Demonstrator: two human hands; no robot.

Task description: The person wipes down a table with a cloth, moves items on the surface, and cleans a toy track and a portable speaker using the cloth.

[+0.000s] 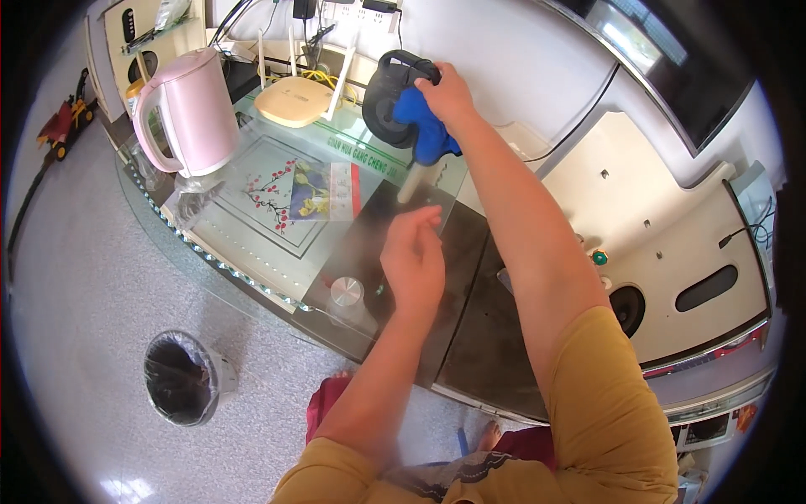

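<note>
My right hand point(449, 97) reaches far across the cabinet, its fingers curled over the side of a black portable speaker point(388, 99) with a top handle. A bright blue cloth point(430, 126) is bunched under that hand, against the speaker's right side, and hangs down below it. Nothing shows in my left hand point(413, 256), which hovers above the dark part of the glass top point(369, 252) with its fingers loosely bent and partly apart. A short pale bar point(410, 183) shows between the cloth and my left hand; whether it is a reflection I cannot tell.
At the left of the glass top stands a pink kettle point(201, 109). Behind is a router point(294, 101) with upright antennas and cables. A flowered booklet point(323, 191) lies mid-table. A lined bin point(186, 378) stands on the floor; a pale speaker panel point(655, 235) and wall screen point(672, 50) are right.
</note>
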